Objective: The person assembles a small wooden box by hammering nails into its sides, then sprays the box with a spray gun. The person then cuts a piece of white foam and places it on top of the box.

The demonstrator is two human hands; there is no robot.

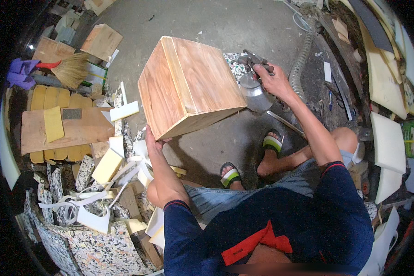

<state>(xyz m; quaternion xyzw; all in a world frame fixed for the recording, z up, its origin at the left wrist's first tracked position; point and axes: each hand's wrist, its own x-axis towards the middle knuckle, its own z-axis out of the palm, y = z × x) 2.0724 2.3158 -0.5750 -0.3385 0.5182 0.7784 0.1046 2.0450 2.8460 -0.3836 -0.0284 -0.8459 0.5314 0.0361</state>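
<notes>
- Head view: a wooden box (209,76), tilted with one corner edge toward the camera, sits in front of the person above the grey floor (207,161); whether anything props it from behind cannot be told.
- The left hand (156,141) holds the box at its lower left corner, thumb up against the side, the other fingers partly hidden beneath.
- The right hand (272,82), just right of the box, has its fingers wrapped around the handle of a spray gun (252,59), whose nose points toward the box; a silvery cup (256,96) hangs below it.
- Beyond the gun, right of the box, lies a speckled pad (237,66).
- Farther right of the box, a ribbed hose (302,62) curves along the floor.
- Below the box, in the view, are two sandals (272,142) on the person's feet.
- Left of the box lie a broom (72,70), a flat board (83,133) and a yellow foam block (108,165).
- Up and left of the box stands a smaller crate (101,41).
</notes>
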